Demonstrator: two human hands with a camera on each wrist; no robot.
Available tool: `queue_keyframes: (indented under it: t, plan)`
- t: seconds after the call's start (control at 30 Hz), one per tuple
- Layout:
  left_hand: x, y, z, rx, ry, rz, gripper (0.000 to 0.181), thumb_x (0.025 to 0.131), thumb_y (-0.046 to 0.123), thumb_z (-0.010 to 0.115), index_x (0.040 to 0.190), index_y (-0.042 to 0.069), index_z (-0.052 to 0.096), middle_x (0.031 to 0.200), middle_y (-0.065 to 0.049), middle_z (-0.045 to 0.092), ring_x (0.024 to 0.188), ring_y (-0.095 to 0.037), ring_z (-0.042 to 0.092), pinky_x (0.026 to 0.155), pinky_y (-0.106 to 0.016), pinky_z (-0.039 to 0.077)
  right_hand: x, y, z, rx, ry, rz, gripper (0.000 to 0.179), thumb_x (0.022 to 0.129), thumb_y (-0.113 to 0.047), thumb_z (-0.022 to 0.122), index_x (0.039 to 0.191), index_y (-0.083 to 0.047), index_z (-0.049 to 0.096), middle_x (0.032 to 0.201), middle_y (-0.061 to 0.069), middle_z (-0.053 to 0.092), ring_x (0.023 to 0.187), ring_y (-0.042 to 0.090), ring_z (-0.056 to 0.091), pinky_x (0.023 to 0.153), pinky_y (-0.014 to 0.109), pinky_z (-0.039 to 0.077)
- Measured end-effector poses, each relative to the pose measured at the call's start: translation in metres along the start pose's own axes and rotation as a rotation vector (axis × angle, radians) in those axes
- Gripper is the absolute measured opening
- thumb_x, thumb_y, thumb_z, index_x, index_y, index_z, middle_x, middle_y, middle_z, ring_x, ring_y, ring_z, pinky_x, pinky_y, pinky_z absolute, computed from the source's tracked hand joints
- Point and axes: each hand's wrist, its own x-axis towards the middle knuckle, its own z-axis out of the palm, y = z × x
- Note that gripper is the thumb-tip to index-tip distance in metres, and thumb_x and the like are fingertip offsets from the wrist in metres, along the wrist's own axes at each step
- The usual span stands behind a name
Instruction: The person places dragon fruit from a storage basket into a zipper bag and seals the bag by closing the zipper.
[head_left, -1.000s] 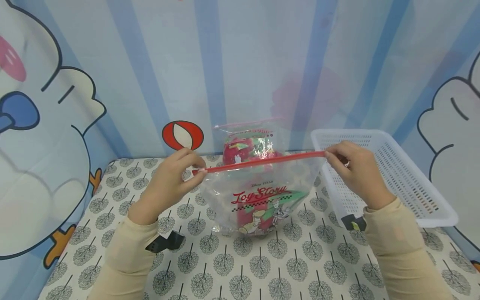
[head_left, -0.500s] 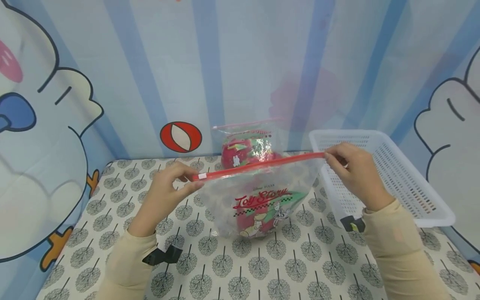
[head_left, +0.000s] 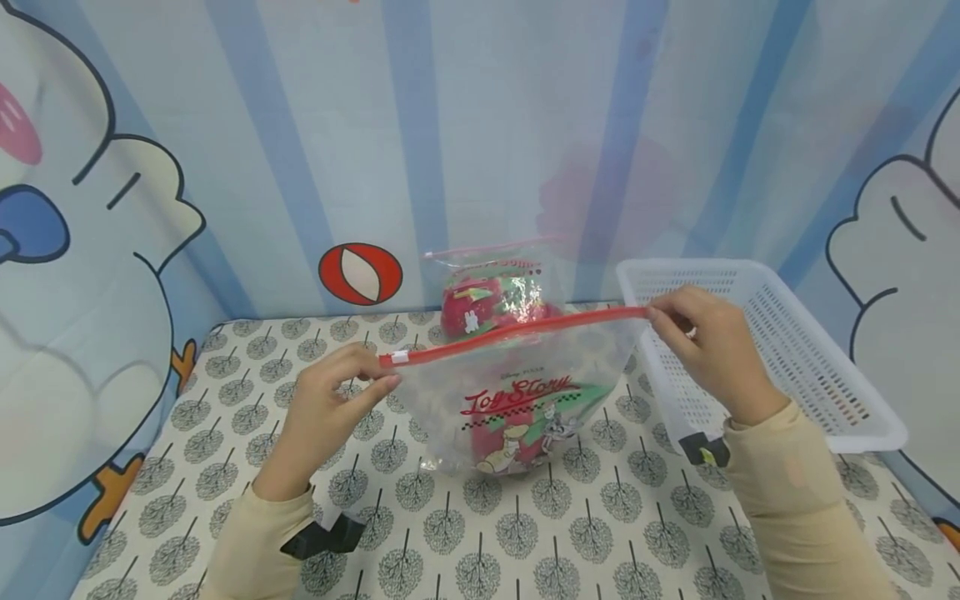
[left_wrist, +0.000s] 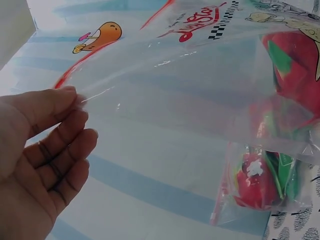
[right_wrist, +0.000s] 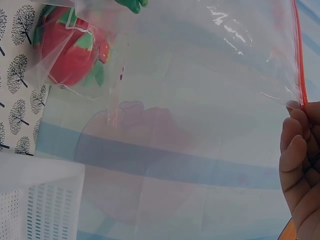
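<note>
A clear slider zip bag (head_left: 435, 400) with a red zip strip (head_left: 525, 332) and "Toy Story" lettering stands upright in the middle of the table. My left hand (head_left: 330, 404) pinches its upper left corner, beside the white slider (head_left: 401, 357). The opposite top corner is between the thumb and fingers of my right hand (head_left: 705, 346). In the left wrist view, the thumb and forefinger meet at the end of the strip while the other fingers curl loosely. Something red and green (left_wrist: 295, 75) sits low inside the bag, partly covered by the print.
Behind stands a smaller clear bag (head_left: 495, 271) with a pink zip, holding red and green items (right_wrist: 70, 47). A white perforated basket (head_left: 817, 333) is at the right, under my right hand. Striped cartoon cloth (head_left: 495, 125) backs the tree-print table cover (head_left: 517, 542).
My left hand has moved down and slightly left, lowering that end of the red strip. The white slider, hidden by the fingers at first, now shows. The right hand stays nearly still.
</note>
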Motion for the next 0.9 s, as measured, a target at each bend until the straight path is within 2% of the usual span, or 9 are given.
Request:
queue_keyframes:
  t: [0.17, 0.27, 0.37, 0.6, 0.9]
  plan:
    - [0.004, 0.003, -0.003, -0.01, 0.036, 0.054, 0.015, 0.074, -0.008, 0.074, 0.075, 0.006, 0.067, 0.078, -0.006, 0.067, 0.077, -0.003, 0.057, 0.072, -0.012, 0.046, 0.0, -0.003, -0.002, 0.009, 0.007, -0.015, 0.005, 0.085, 0.002, 0.066, 0.087, -0.001, 0.069, 0.075, 0.007, 0.066, 0.066, -0.004, 0.044, 0.059, 0.008, 0.036]
    - [0.007, 0.004, -0.006, -0.031, 0.047, 0.059, 0.018, 0.075, -0.01, 0.072, 0.075, 0.007, 0.066, 0.076, -0.005, 0.065, 0.074, -0.002, 0.054, 0.069, -0.013, 0.043, 0.0, -0.005, -0.004, 0.012, 0.017, -0.029, 0.005, 0.084, 0.003, 0.065, 0.086, 0.001, 0.069, 0.074, 0.008, 0.065, 0.066, -0.004, 0.044, 0.059, 0.008, 0.036]
    - [0.01, 0.002, -0.006, -0.035, 0.045, 0.019, 0.017, 0.078, -0.007, 0.071, 0.075, 0.009, 0.065, 0.074, -0.002, 0.062, 0.071, -0.001, 0.05, 0.066, -0.014, 0.041, 0.0, -0.005, -0.004, 0.012, 0.021, -0.039, 0.005, 0.083, 0.004, 0.066, 0.085, 0.001, 0.069, 0.074, 0.008, 0.065, 0.066, -0.004, 0.043, 0.058, 0.008, 0.036]
    - [0.013, -0.008, -0.001, -0.011, 0.012, -0.105, 0.011, 0.083, 0.0, 0.071, 0.076, 0.007, 0.067, 0.074, -0.002, 0.064, 0.069, 0.0, 0.052, 0.068, -0.017, 0.043, 0.002, -0.005, -0.002, 0.013, 0.003, -0.024, 0.005, 0.084, 0.002, 0.066, 0.086, 0.0, 0.07, 0.074, 0.007, 0.065, 0.066, -0.004, 0.045, 0.059, 0.007, 0.037]
    - [0.023, -0.024, 0.005, 0.045, -0.001, -0.169, 0.005, 0.086, 0.009, 0.07, 0.083, 0.005, 0.069, 0.081, -0.005, 0.066, 0.074, -0.001, 0.052, 0.069, -0.025, 0.047, 0.004, 0.0, 0.002, 0.009, 0.002, 0.012, 0.004, 0.086, 0.0, 0.066, 0.088, 0.0, 0.07, 0.075, 0.009, 0.067, 0.064, -0.004, 0.046, 0.058, 0.005, 0.037]
